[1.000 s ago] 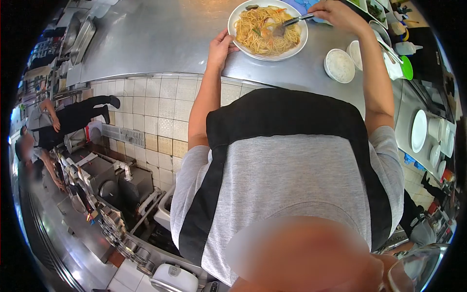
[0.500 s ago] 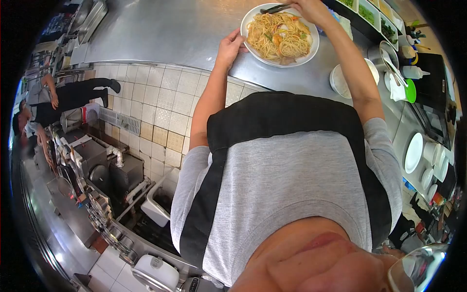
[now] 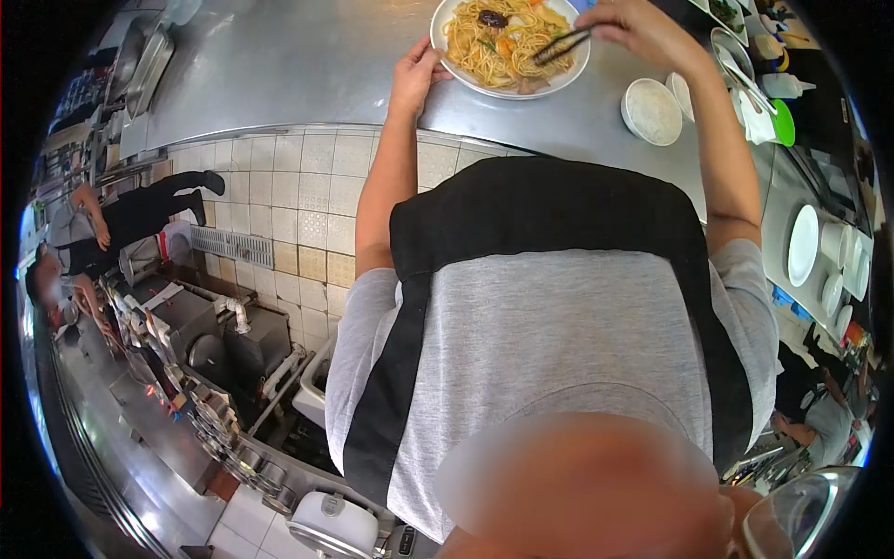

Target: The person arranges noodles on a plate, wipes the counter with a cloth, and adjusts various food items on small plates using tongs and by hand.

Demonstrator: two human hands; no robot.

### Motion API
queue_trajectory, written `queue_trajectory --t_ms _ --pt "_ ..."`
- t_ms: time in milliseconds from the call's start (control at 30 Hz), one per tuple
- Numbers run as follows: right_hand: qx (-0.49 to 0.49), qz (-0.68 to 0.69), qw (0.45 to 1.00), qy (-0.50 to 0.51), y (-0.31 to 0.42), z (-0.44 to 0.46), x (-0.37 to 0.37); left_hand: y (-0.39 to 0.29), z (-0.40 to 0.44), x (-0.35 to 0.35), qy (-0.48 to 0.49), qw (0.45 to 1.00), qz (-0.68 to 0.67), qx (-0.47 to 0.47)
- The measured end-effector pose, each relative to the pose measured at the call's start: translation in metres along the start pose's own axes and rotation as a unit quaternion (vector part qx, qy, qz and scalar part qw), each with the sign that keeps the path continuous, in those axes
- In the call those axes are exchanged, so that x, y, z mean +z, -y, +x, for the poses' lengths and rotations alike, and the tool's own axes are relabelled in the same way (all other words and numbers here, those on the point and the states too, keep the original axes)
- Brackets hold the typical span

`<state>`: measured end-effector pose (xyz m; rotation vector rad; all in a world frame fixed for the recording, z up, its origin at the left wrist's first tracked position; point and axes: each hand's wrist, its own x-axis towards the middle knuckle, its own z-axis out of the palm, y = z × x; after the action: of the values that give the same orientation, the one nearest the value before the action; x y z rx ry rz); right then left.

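Observation:
A round white plate (image 3: 510,94) of noodles (image 3: 486,58) with vegetable pieces lies on the steel counter (image 3: 307,70) at the top of the head view. At its left rim is my left hand (image 3: 416,78), fingers against the edge. On the right, my right hand (image 3: 638,30) is closed on dark tongs (image 3: 564,43), whose tips touch the noodles on the plate's right side. A dark round piece (image 3: 493,18) lies on top of the noodles. Right of the plate stands a white bowl of rice (image 3: 652,113), partly in front of another white bowl (image 3: 681,93).
Metal trays (image 3: 149,73) stand at the counter's left end. A green-rimmed container (image 3: 782,123), squeeze bottle (image 3: 786,86) and white plates (image 3: 802,244) are at right. Another person (image 3: 121,219) stands at the far left beside cooking equipment; more people are at lower right.
The tongs have come down from the plate's upper rim onto the noodles at its right. A dark piece now shows on top. The whole view has shifted as the camera moved.

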<state>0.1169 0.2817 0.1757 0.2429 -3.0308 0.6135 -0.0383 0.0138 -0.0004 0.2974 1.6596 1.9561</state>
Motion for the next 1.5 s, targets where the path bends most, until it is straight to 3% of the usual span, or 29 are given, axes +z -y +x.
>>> queue_trajectory --t_ms 67,233,433,533,633,833,933,1033,1133,1200,1267,1367,1467,1500 --pt "0.019 -0.009 0.998 0.054 -0.010 -0.015 0.024 0.004 0.003 -0.003 0.003 1.000 0.007 -0.003" --pt "0.020 0.008 0.999 0.042 -0.007 -0.021 0.060 0.004 0.002 -0.003 0.012 1.000 0.007 -0.006" --pt "0.011 0.029 0.999 -0.043 -0.010 -0.033 0.029 0.006 0.004 -0.005 0.017 1.000 0.003 -0.009" --pt "0.027 -0.055 0.981 -0.186 0.014 -0.027 0.019 0.003 0.001 -0.003 0.018 1.000 0.008 -0.010" --pt "0.071 -0.112 0.976 -0.170 0.004 -0.029 0.055 0.001 0.000 -0.003 0.024 1.000 0.014 -0.007" --pt "0.057 0.011 0.978 -0.200 0.008 -0.047 0.045 0.000 0.001 0.001 0.006 1.000 0.015 0.003" --pt "0.048 0.004 0.980 -0.195 -0.004 -0.043 0.062 0.002 -0.001 0.000 -0.005 1.000 0.018 0.003" --pt "0.089 0.020 0.981 -0.170 -0.012 -0.045 0.059 0.001 -0.003 -0.002 -0.010 1.000 0.012 -0.002" --pt "0.106 -0.087 0.951 -0.278 -0.041 -0.064 0.017 0.002 -0.011 0.004 -0.017 1.000 0.018 -0.002" --pt "0.246 -0.175 0.891 -0.337 -0.036 -0.086 -0.026 0.012 -0.015 0.004 -0.033 0.999 0.022 0.006" --pt "0.426 -0.308 0.808 -0.265 -0.101 -0.115 -0.042 0.010 -0.027 0.016 -0.024 0.999 0.013 0.020" --pt "0.474 -0.258 0.797 -0.269 -0.101 -0.121 -0.061 0.010 -0.034 0.028 -0.039 0.999 0.005 0.012" --pt "0.446 -0.328 0.817 -0.161 -0.243 -0.139 -0.023 0.013 -0.034 0.027 -0.057 0.998 -0.011 0.004" --pt "0.426 -0.354 0.818 -0.153 -0.217 -0.127 -0.026 0.014 -0.032 0.029 -0.063 0.998 -0.016 0.012"
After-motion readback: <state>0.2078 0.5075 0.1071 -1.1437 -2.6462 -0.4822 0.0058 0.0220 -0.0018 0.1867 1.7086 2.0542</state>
